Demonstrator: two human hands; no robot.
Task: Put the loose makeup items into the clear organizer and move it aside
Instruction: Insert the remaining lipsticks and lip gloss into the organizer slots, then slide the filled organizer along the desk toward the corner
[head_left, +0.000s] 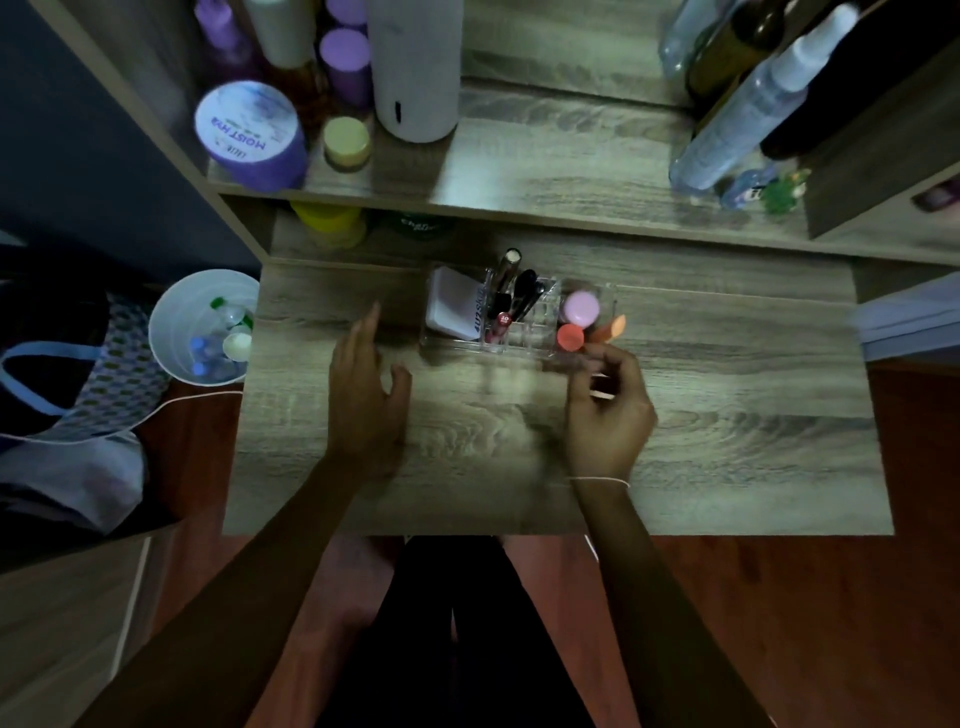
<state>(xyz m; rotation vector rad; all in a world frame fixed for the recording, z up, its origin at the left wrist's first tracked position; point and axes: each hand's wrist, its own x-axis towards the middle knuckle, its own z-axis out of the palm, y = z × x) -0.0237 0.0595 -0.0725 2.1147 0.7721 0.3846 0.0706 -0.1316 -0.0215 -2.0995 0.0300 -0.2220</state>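
Note:
The clear organizer stands on the wooden desk near its back. Inside it are a white compact at the left, dark tubes and a lipstick in the middle, and a pink-capped jar, a coral cap and an orange item at the right. My right hand has its fingers curled at the organizer's front right corner, touching its wall. My left hand hovers with fingers apart just left of the organizer, holding nothing.
A shelf above the desk carries a purple tub, a white bottle and spray bottles. A white bin with small bottles sits left of the desk, beside a bag.

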